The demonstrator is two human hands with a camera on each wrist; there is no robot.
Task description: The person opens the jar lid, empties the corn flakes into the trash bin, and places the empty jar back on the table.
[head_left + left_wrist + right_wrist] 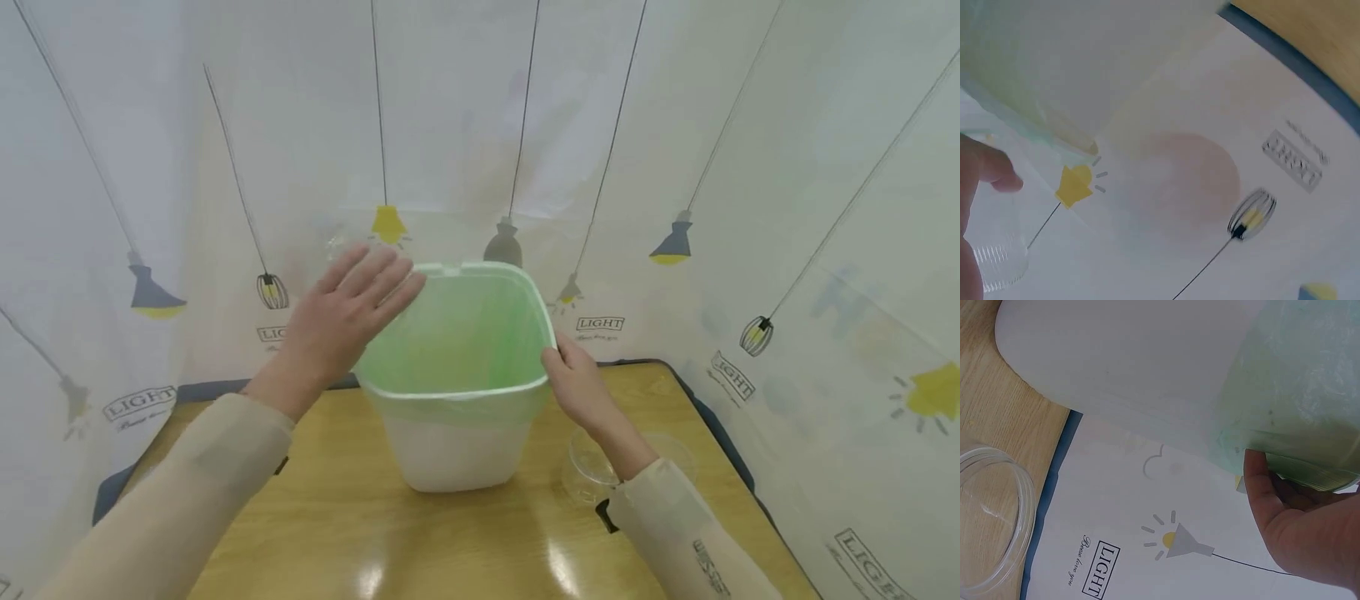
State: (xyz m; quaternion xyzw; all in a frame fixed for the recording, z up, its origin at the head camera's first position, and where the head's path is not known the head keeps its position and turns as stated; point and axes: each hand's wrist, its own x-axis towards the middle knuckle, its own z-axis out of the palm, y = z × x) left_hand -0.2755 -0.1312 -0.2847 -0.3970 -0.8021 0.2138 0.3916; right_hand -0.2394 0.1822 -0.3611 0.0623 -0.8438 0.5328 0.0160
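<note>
A white bin (457,454) with a thin green bag (457,333) lining it stands in the middle of the table. The bag folds over the rim and covers the outside of the upper wall, as the right wrist view shows. My right hand (581,383) grips the right side of the rim, with the thumb on top and fingers outside. At the far left rim is my left hand (345,317), its back toward the head camera and its fingers extended. In the left wrist view its thumb bends against a clear ribbed plastic container (1000,269), mostly hidden behind the hand in the head view.
On the table's right side, partly behind my right forearm, sits a clear round plastic container (1025,506). The wooden table (330,517) has a dark blue edge (720,442). White sheets printed with lamps (675,125) hang around the table.
</note>
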